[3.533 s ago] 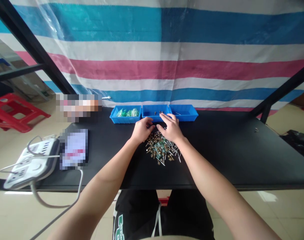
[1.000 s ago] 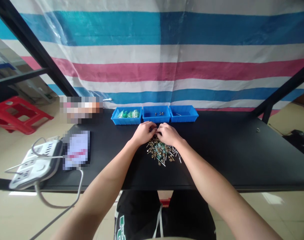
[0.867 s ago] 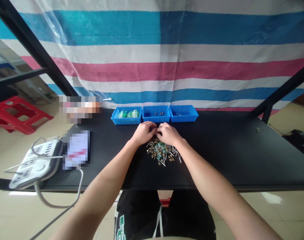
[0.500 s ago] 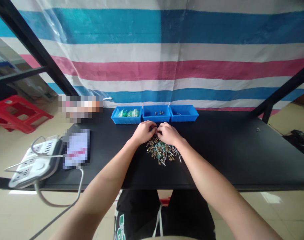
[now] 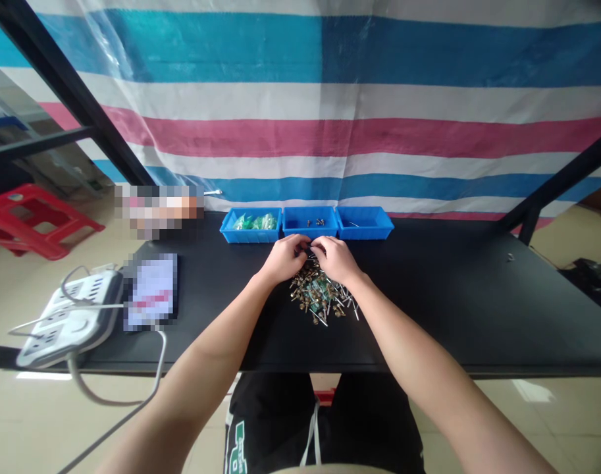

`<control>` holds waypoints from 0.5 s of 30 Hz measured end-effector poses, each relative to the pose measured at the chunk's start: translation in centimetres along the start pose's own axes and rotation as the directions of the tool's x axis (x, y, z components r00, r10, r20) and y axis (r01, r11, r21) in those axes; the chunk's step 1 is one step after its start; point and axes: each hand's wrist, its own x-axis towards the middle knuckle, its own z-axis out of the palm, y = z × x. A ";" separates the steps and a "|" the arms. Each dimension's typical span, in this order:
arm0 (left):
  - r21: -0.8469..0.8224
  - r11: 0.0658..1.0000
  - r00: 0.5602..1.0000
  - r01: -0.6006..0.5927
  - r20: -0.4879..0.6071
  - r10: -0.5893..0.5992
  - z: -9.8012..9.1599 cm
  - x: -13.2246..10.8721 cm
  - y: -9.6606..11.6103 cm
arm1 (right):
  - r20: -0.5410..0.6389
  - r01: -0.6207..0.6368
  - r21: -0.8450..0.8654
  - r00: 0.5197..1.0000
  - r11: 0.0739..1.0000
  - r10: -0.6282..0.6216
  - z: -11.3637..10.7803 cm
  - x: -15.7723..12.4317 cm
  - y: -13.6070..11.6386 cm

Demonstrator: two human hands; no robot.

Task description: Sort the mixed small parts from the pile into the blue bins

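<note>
Metal pieces (image 5: 324, 304), some pin-like and some with brassy heads, are being carried in a loose heap by the black table (image 5: 438, 296), at the centre of the frame, with greenish bits showing among them. At the heap's upper edge the left hand (image 5: 287, 257) and the right hand (image 5: 334, 257) are being held close together, fingers bent inward; whether anything is being gripped by either one cannot be told, as the fingertips are being partly hidden.

Just above the hands, three blue trays are being kept in a row. Green-and-white packets (image 5: 255, 222) are being held by the left tray (image 5: 248, 237), a few small fittings (image 5: 318, 222) by the middle tray (image 5: 294, 224), and a single thin pin (image 5: 353, 224) by the right tray (image 5: 366, 235). Judging by this, only an early share of sorting is being shown as done: the left tray is being well filled, the other two are being barely used, and the bulk is being left in the heap (a couple of stray bits (image 5: 510, 257) are also being seen near the table's right end). At the left of the frame, a white power strip (image 5: 73, 319) is being supported by the table.
</note>
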 end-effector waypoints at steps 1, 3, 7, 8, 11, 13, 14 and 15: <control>-0.007 1.000 1.000 0.009 0.000 -0.009 0.0 0.0 0.1 | -0.028 0.005 0.015 1.000 1.000 -0.004 0.0 0.0 0.0; -0.029 0.999 1.000 0.024 0.010 -0.024 0.0 0.1 0.2 | -0.083 0.013 0.050 0.997 0.999 -0.009 0.0 0.0 -0.1; -0.136 0.986 0.995 0.100 0.022 -0.098 -0.1 0.2 0.0 | -0.163 -0.006 0.183 0.986 0.983 0.037 0.0 -0.1 -0.4; -0.174 0.977 0.993 0.121 0.018 -0.120 -0.1 0.2 -0.1 | -0.170 -0.013 0.228 0.984 0.974 0.053 0.1 -0.1 -0.4; -0.289 0.945 0.987 0.154 -0.002 -0.161 0.1 0.2 -0.6 | -0.174 -0.021 0.320 0.982 0.947 0.080 0.1 -0.1 -0.5; -0.351 0.921 0.982 0.167 -0.021 -0.186 0.1 0.3 -0.7 | -0.173 -0.023 0.324 0.982 0.946 0.083 0.1 -0.2 -0.6; -0.384 0.906 0.978 0.177 -0.033 -0.206 0.2 0.3 -0.7 | -0.173 -0.026 0.317 0.981 0.948 0.085 0.0 -0.2 -0.6; -0.423 0.886 0.972 0.189 -0.046 -0.229 0.2 0.4 -0.7 | -0.174 -0.029 0.306 0.981 0.952 0.086 0.0 -0.2 -0.7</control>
